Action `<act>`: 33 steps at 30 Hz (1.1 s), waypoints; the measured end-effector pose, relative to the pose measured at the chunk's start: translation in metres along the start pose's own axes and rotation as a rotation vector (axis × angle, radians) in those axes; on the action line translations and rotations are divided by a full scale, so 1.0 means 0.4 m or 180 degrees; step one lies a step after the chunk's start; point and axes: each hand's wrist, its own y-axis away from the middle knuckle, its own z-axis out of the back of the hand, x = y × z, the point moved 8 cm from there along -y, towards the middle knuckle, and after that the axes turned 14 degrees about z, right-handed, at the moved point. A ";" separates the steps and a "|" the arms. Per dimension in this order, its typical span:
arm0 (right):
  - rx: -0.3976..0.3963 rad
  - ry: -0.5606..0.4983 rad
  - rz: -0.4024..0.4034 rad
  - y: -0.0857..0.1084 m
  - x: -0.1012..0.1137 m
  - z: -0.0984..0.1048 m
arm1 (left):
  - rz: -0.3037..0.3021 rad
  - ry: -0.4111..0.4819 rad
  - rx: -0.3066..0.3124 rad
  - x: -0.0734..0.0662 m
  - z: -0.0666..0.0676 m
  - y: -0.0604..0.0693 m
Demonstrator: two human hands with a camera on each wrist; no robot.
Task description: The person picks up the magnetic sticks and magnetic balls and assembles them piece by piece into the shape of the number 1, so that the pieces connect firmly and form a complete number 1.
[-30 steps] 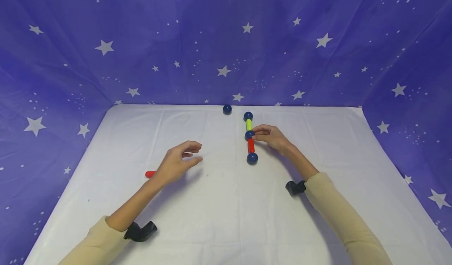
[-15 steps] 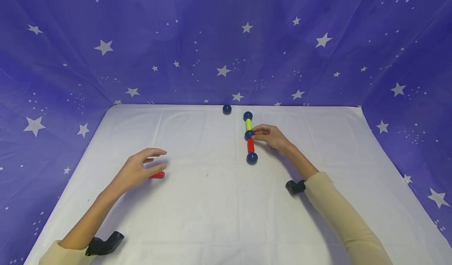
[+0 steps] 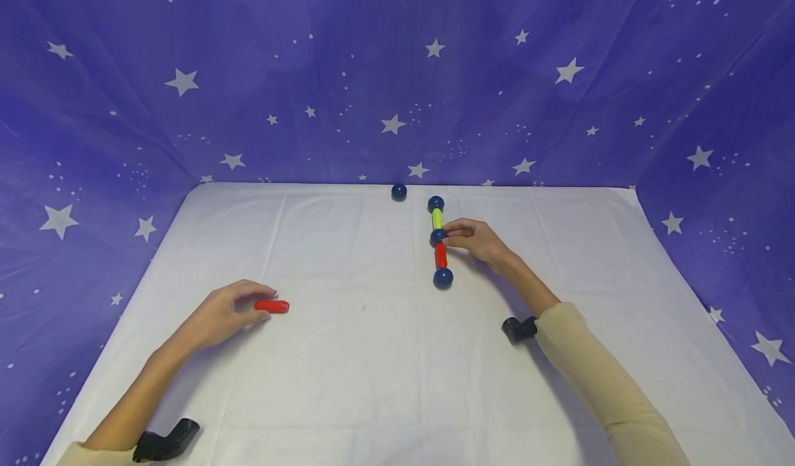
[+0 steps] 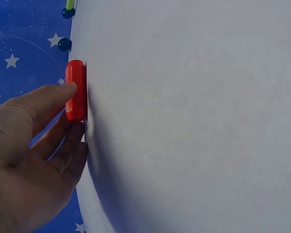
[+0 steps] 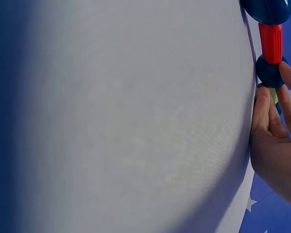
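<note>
My right hand pinches the middle dark blue ball of a straight chain of magnetic building pieces. In that chain a yellow-green rod runs to a far blue ball, and a red rod runs to a near blue ball. At the left, my left hand has thumb and fingers spread around a loose red rod lying on the table. In the left wrist view, the thumb overlaps the red rod; a firm grip is not seen.
A single blue ball sits at the back edge of the white-covered table, left of the chain. Behind and at the sides hangs a purple cloth with white stars. Black devices are worn at both wrists.
My left hand has moved left and then down, from above the table's middle-left to around the loose red rod. The right hand stays on the chain's middle ball.
</note>
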 end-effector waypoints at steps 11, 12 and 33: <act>0.0005 -0.0008 -0.0033 0.003 0.007 -0.002 | -0.0109 -0.0134 -0.0075 0.000 -0.012 -0.008; 0.0003 -0.0006 -0.0040 0.004 0.007 -0.003 | -0.0102 -0.0137 -0.0071 0.000 -0.012 -0.008; 0.0014 0.0011 -0.0002 0.001 0.002 0.001 | 0.0000 0.0083 0.0031 -0.066 -0.062 -0.041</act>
